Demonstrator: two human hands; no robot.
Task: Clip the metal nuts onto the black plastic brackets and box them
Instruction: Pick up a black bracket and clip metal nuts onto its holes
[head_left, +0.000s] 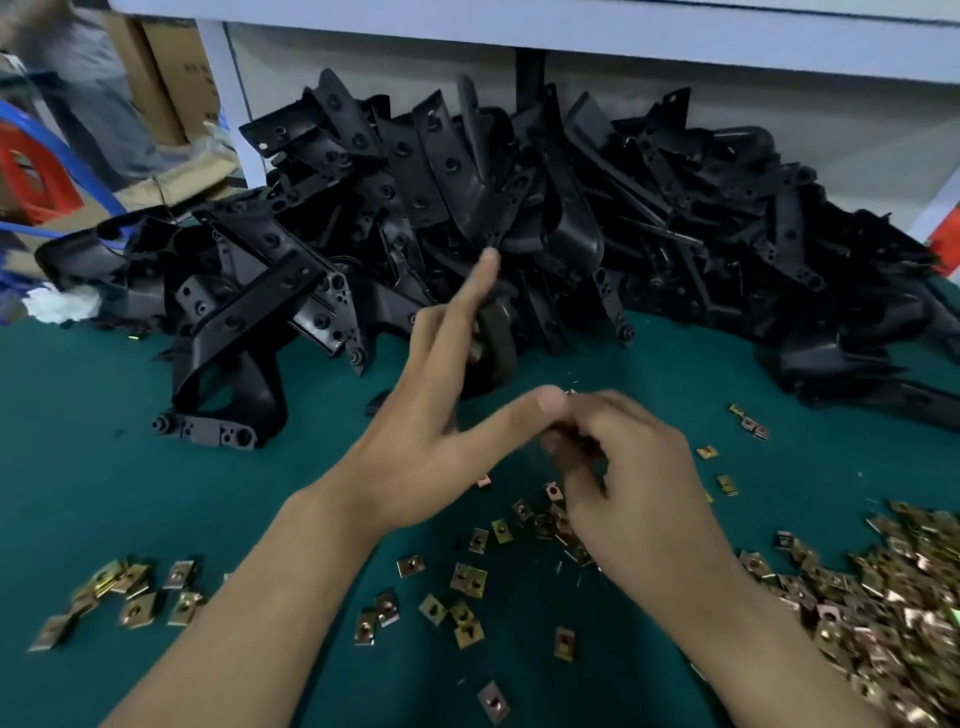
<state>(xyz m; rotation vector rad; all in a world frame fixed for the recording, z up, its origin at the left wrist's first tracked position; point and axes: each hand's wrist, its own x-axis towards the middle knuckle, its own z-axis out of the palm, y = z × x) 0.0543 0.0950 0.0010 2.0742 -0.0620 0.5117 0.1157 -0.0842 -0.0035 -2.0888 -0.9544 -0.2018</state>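
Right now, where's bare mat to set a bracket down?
The left mat, between the bracket pile and the small nut cluster, is bare. A narrower strip on the right, between pile and nut heap, is mostly bare. Centre front is crowded with scattered nuts.

Black plastic brackets (519, 208) heaped at the back, metal nuts (883, 597) strewn in front.
The brackets lie tangled in a long pile, several tilted on end, across the far side of the green table top (104, 493). The nuts, small square gold-toned clips, are heaped thickly at the right and scattered singly toward the left.
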